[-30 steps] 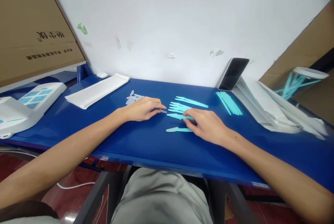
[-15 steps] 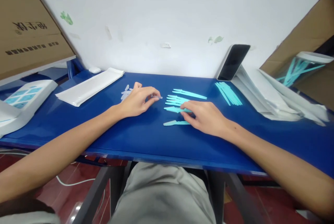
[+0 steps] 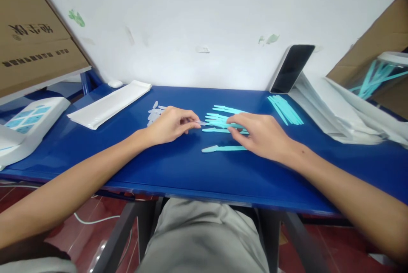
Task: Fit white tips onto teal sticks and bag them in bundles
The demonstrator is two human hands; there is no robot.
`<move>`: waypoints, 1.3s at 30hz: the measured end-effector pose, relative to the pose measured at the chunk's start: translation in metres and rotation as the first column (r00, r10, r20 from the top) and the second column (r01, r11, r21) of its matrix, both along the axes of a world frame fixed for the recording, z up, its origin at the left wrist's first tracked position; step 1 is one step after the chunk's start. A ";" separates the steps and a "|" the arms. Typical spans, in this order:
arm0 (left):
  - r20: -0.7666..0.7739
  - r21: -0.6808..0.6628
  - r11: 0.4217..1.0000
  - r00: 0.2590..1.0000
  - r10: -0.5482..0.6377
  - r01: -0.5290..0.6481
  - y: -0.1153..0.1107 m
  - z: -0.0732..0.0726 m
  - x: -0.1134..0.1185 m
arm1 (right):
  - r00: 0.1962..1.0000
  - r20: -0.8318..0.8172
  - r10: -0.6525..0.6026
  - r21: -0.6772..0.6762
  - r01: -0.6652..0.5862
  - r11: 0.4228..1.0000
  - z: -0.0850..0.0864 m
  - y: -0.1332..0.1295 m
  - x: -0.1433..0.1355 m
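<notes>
Table: the glossy blue flat-topped table (image 3: 178,167) spans the view against a white wall; both forearms stretch across it from the near edge, hands meeting near the middle.
Cardboard: a large brown cardboard box with printed characters (image 3: 32,43) stands at far left.
Machine: a white plastic device with pale blue panels (image 3: 28,122) sits on the left end.
White packs: a flat white paper pouch stack (image 3: 110,103) lies left of centre; more white sleeves (image 3: 331,111) slope at right beneath a dark phone (image 3: 291,69) leaning on the wall.
Left hand: the left hand (image 3: 170,123) lies palm down, wrist low, fingers curled, thumb and forefinger pinched on a small clear plastic cap (image 3: 200,122) that juts toward the right hand.
Right hand: the right hand (image 3: 259,133) rests knuckles up, fingers bent and closed on a thin turquoise plastic stick (image 3: 223,125), lifted just above the loose ones.
Turquoise sticks: a loose flat group of slim turquoise plastic sticks (image 3: 225,113) lies between the hands; one single stick (image 3: 219,149) lies nearer the body, just beside the right hand; a neat bundle (image 3: 285,109) lies farther right.
Clear caps: a small heap of translucent caps (image 3: 154,112) sits just beyond the left hand.
</notes>
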State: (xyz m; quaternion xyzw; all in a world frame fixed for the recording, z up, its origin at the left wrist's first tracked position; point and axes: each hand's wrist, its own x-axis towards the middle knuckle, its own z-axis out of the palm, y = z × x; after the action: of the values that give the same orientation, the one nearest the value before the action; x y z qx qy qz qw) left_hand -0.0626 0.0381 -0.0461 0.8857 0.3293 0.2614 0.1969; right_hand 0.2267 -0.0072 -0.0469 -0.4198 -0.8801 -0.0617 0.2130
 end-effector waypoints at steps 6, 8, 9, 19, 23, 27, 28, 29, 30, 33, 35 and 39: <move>-0.102 0.053 0.993 0.990 -0.095 0.101 -0.002 0.004 0.002 | 0.998 -0.005 0.056 0.034 -0.055 0.998 0.000 -0.004 -0.001; -0.104 0.028 0.994 0.989 -0.101 0.105 -0.003 0.004 0.003 | 0.997 -0.012 0.070 0.034 -0.070 0.997 0.000 -0.005 -0.002; -0.104 0.022 0.994 0.989 -0.101 0.104 -0.004 0.004 0.003 | 0.997 -0.015 0.077 0.033 -0.076 0.997 0.000 -0.005 -0.002; -0.141 0.110 0.986 0.984 -0.110 0.126 -0.009 0.006 0.008 | 0.994 -0.028 0.109 0.013 -0.109 0.994 0.000 -0.006 -0.002; -0.040 0.086 0.991 0.994 -0.099 0.102 -0.014 0.005 0.013 | 0.994 -0.013 0.106 0.028 -0.106 0.994 0.001 -0.009 -0.002; 0.082 -0.003 0.999 0.996 -0.038 0.039 -0.016 0.003 0.016 | 0.998 0.005 0.061 0.059 -0.061 0.996 0.001 -0.013 -0.003; 0.103 -0.024 0.999 0.994 -0.019 0.022 -0.017 0.003 0.017 | 0.999 0.010 0.052 0.070 -0.053 0.996 0.000 -0.013 -0.003; 0.120 -0.039 0.999 0.993 -0.004 0.009 -0.018 0.003 0.019 | 0.999 0.015 0.044 0.081 -0.045 0.996 0.000 -0.014 -0.004; 0.127 -0.045 0.999 0.992 0.001 0.005 -0.020 0.003 0.021 | 0.999 0.022 0.040 0.092 -0.042 0.995 0.000 -0.015 -0.006; 0.096 -0.013 0.999 0.994 -0.051 0.053 -0.026 0.001 0.027 | 0.995 0.091 0.035 0.124 -0.046 0.991 -0.002 -0.019 -0.011; 0.071 0.009 0.994 0.992 -0.108 0.108 -0.029 -0.002 0.031 | 0.989 0.140 0.051 0.149 -0.072 0.986 -0.004 -0.020 -0.014; 0.053 0.032 0.991 0.990 -0.133 0.131 -0.029 -0.005 0.035 | 0.988 0.121 0.098 0.173 -0.118 0.978 -0.006 -0.017 -0.015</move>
State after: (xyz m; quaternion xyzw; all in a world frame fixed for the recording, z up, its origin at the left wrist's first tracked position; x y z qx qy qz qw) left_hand -0.0276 0.0087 -0.0512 0.9008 0.2608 0.2766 0.2099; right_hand 0.2121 -0.0241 -0.0528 -0.3462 -0.9030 -0.1526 0.2035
